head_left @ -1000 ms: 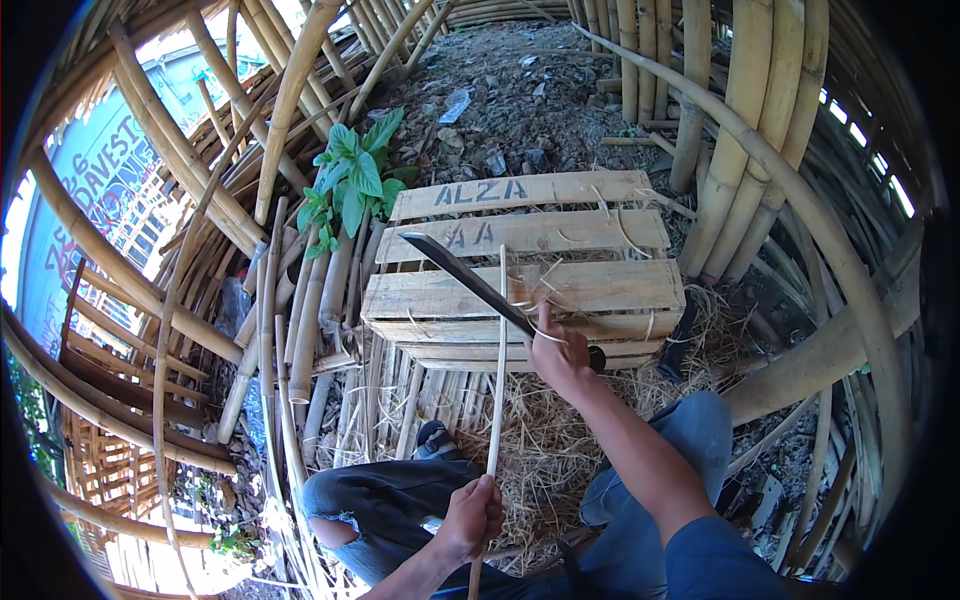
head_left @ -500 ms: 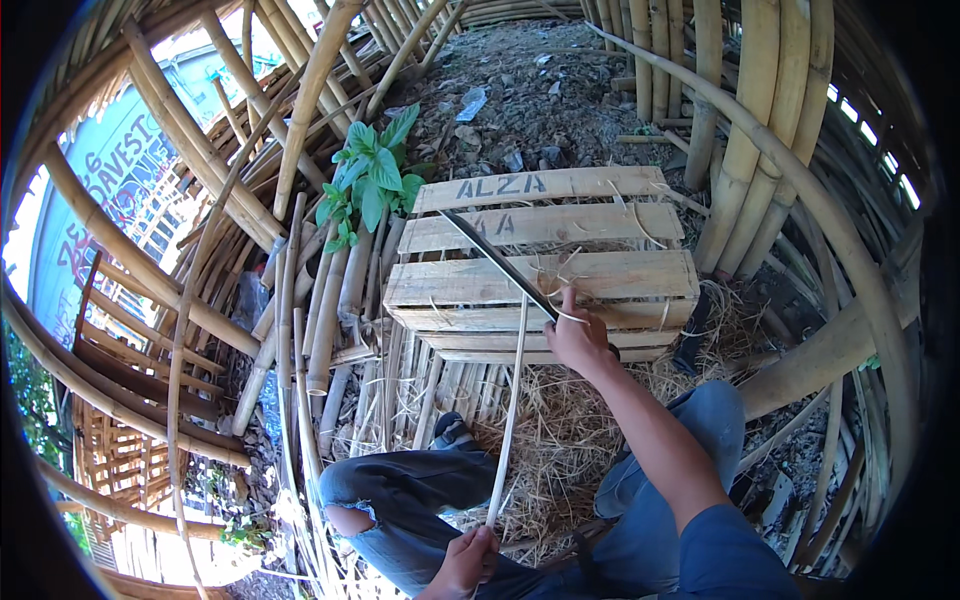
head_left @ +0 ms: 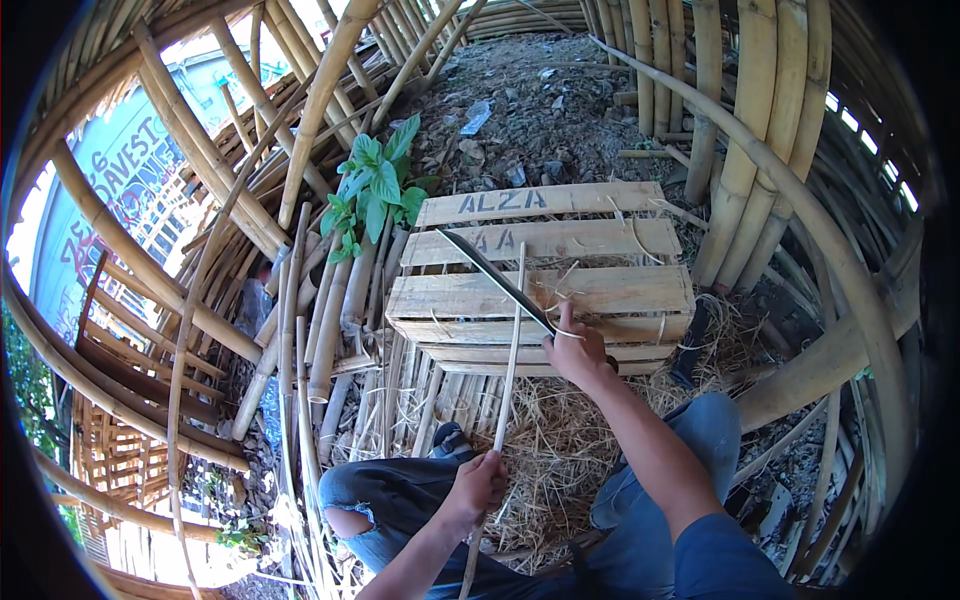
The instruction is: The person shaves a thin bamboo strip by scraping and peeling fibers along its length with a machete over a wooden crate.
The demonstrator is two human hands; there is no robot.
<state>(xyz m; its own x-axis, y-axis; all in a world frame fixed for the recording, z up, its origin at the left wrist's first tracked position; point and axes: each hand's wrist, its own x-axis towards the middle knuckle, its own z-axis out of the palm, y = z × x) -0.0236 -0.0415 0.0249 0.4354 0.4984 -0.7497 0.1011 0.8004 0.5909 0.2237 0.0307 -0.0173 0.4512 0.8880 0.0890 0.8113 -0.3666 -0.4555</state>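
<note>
The fingers of the left hand (head_left: 480,487) wrap a slender bamboo strip (head_left: 505,390), seemingly steadying it; ahead of them it crosses a long-bladed knife (head_left: 496,279), gripped firmly by the right hand's (head_left: 579,352) fingers, apparently for control. Past those sits a slatted wooden crate (head_left: 590,290).

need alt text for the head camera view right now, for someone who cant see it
The right hand holds a long-bladed knife over a slatted wooden crate, crossing a pale bamboo strip gripped in the left hand. Straw-like shavings lie near the crate, with bamboo poles on either side and a leafy green plant at left.
</note>
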